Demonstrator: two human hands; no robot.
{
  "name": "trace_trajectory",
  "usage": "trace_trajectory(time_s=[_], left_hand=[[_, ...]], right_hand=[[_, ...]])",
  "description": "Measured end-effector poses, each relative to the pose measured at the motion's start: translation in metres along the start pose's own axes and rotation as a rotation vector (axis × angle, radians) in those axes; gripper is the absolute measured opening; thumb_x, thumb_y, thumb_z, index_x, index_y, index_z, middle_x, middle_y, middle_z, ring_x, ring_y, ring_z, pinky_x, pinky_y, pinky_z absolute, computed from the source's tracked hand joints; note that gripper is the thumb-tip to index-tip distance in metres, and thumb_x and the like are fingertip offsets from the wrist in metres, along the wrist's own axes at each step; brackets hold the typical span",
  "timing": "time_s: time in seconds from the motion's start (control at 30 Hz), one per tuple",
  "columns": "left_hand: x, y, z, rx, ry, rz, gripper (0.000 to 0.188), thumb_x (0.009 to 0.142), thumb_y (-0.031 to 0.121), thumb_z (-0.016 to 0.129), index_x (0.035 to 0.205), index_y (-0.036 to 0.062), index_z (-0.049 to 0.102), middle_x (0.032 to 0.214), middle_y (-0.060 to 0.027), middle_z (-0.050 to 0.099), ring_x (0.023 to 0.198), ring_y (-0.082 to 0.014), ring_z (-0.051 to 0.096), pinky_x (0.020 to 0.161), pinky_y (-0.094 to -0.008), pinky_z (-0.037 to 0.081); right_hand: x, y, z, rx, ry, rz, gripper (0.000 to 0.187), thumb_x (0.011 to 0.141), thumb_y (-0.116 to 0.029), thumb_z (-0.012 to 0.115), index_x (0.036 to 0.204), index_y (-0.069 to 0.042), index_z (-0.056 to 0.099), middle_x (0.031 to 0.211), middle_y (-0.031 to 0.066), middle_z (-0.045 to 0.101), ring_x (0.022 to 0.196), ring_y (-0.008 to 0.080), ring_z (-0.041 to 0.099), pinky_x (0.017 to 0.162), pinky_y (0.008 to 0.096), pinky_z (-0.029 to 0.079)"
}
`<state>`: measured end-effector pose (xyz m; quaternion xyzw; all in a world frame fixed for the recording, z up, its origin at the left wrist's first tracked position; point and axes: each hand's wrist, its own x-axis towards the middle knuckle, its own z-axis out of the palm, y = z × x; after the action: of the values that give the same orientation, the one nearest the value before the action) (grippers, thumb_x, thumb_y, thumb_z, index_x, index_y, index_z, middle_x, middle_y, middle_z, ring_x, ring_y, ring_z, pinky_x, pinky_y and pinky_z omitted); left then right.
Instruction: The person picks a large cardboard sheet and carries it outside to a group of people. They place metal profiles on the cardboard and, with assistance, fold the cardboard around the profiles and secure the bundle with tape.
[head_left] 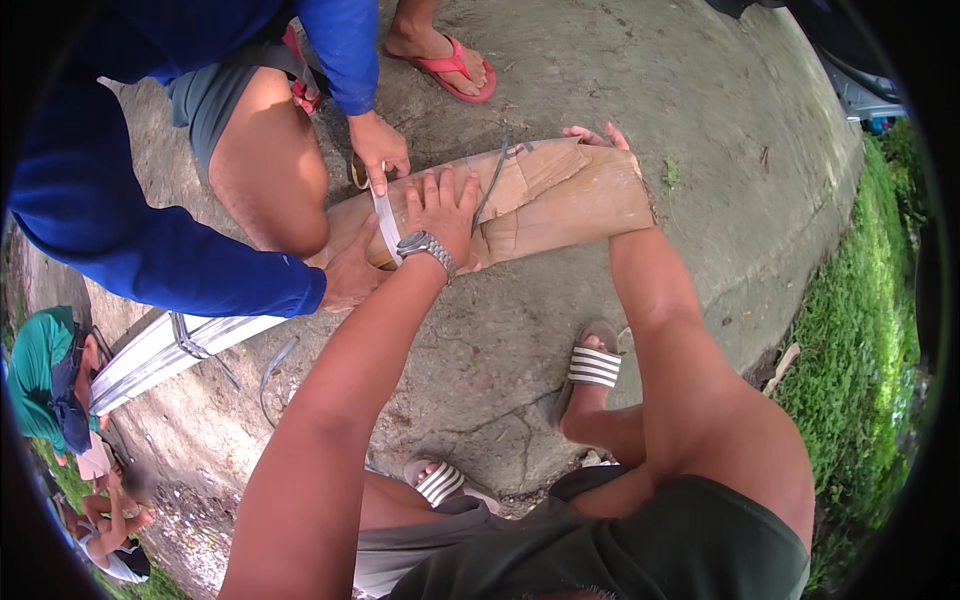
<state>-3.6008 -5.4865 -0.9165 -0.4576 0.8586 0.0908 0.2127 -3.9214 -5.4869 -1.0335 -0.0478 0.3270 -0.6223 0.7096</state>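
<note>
A long bundle wrapped in brown cardboard lies across in front of me. My left hand, with a metal watch on its wrist, presses flat on its top, fingers spread. My right hand reaches under the bundle's right end; its fingers show past the far edge, and the palm is hidden. A co-worker in blue sleeves pulls a pale strip of tape across the cardboard beside my left hand. One of their hands is at the tape, the other rests on the near side. A dark strap lies over the wrap.
Long silvery-white lengths, tied with a dark strap, extend toward the lower left. A loose strap curls on the concrete ground. The co-worker kneels at the left; a red-sandalled foot stands beyond. Other people sit far left. Grass borders the right.
</note>
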Motion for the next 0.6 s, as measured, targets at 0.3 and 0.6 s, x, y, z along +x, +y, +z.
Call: trace_trajectory(time_s=[0.3,0.6], left_hand=[[0.009,-0.001,0.037,0.091,0.148,0.009,0.124,0.065,0.059,0.089,0.163,0.0185,0.024,0.165,-0.0182,0.027,0.151,-0.0462,0.027,0.118,-0.0637,0.025],[0.012,-0.008,0.037,0.048,0.154,0.039,0.123,0.066,0.058,0.089,0.163,0.0199,0.024,0.165,-0.0178,0.028,0.149,-0.0473,0.028,0.115,-0.0656,0.026]], right_hand=[[0.008,0.025,-0.024,0.113,-0.035,-0.318,0.051,0.102,-0.044,0.053,0.127,0.0,0.063,0.113,0.0167,0.07,0.107,0.0303,0.066,0.096,0.0452,0.053],[-0.031,0.055,0.055,-0.37,0.123,-0.489,0.056,0.107,-0.042,0.049,0.143,0.001,0.051,0.117,0.0153,0.069,0.11,0.0283,0.066,0.1,0.0454,0.053]])
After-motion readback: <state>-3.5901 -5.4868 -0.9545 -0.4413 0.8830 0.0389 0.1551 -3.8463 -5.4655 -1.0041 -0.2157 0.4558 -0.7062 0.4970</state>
